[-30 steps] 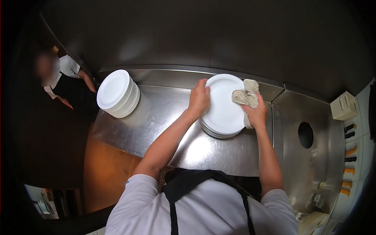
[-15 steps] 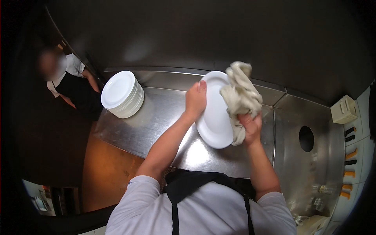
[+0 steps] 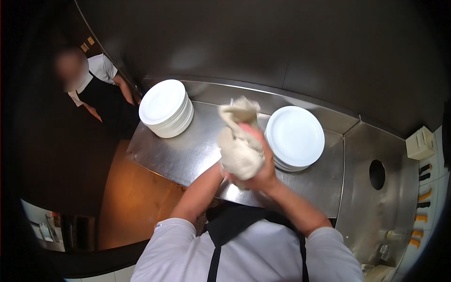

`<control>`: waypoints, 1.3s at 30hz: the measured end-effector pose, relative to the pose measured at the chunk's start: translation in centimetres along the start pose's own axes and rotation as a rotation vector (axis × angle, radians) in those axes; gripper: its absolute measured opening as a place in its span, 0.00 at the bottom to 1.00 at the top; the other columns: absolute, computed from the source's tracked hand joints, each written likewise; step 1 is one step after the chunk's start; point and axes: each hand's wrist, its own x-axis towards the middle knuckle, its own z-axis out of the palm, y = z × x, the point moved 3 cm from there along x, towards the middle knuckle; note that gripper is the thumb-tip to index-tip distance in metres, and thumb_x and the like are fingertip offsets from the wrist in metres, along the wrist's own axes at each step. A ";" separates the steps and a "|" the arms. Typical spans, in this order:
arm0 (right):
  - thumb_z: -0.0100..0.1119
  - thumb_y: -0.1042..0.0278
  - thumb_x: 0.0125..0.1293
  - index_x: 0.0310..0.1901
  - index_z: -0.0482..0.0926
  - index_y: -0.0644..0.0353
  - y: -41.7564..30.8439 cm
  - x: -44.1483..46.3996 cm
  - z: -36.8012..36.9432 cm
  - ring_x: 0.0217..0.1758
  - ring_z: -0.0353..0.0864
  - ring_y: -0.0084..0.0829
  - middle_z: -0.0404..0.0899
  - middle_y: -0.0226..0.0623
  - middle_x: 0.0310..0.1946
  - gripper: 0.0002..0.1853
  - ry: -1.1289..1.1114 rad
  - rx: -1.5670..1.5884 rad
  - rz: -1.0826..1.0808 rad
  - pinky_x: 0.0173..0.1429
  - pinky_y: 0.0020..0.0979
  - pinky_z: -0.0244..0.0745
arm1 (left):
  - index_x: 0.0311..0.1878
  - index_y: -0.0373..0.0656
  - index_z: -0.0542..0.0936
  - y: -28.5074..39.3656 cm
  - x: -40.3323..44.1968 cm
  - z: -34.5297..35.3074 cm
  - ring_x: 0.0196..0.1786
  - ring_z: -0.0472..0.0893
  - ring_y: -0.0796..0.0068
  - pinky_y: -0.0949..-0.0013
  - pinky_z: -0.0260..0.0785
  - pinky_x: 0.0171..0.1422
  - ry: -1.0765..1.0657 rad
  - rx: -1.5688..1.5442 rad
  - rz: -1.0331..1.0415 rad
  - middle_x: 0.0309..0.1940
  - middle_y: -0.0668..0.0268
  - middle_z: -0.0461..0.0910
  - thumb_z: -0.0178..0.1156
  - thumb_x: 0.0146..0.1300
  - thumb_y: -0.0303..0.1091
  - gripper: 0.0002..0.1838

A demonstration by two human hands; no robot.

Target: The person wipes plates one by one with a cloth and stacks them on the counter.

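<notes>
Right hand [image 3: 266,168] grips the cloth [image 3: 240,152], left hand hidden, its hold unclear; folds are best gathered clear of the right-hand plates [image 3: 295,136].

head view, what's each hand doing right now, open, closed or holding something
Left hand: hidden behind the beige dishcloth; its grip cannot be told.
Right hand: closed, holding the beige dishcloth.

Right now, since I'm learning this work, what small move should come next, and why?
Probably ease the cloth aside with the right hand: its bunched folds hide whatever lies behind, while the plates beside that hand stand stacked and can wait.
</notes>
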 end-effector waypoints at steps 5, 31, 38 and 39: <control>0.58 0.52 0.71 0.41 0.83 0.67 5.8 2.4 0.7 0.36 0.86 0.29 0.86 0.39 0.32 0.21 0.213 0.214 0.401 0.39 0.30 0.78 | 0.38 0.37 0.78 -1.6 -1.8 0.5 0.32 0.79 0.61 0.58 0.70 0.41 0.022 -0.036 0.019 0.29 0.55 0.80 0.41 0.77 0.56 0.30; 0.57 0.63 0.67 0.44 0.83 0.64 6.4 2.6 2.2 0.47 0.84 0.43 0.85 0.45 0.36 0.13 0.067 0.162 0.460 0.57 0.41 0.71 | 0.34 0.37 0.76 0.7 -1.6 -2.4 0.29 0.75 0.63 0.58 0.68 0.39 0.089 0.156 0.072 0.24 0.58 0.76 0.43 0.78 0.51 0.26; 0.62 0.56 0.69 0.73 0.55 0.67 5.5 -7.1 2.3 0.70 0.67 0.36 0.64 0.44 0.70 0.39 0.048 0.461 0.361 0.74 0.36 0.58 | 0.33 0.37 0.75 6.6 2.4 -5.8 0.27 0.75 0.62 0.57 0.67 0.36 0.454 0.867 0.351 0.24 0.57 0.76 0.45 0.77 0.50 0.25; 0.65 0.57 0.67 0.72 0.57 0.66 5.4 -5.5 1.1 0.66 0.70 0.35 0.68 0.43 0.67 0.39 -0.030 0.268 0.609 0.72 0.37 0.62 | 0.34 0.37 0.75 7.3 3.2 -6.5 0.28 0.77 0.60 0.55 0.67 0.36 0.418 0.935 0.396 0.25 0.53 0.77 0.45 0.77 0.51 0.25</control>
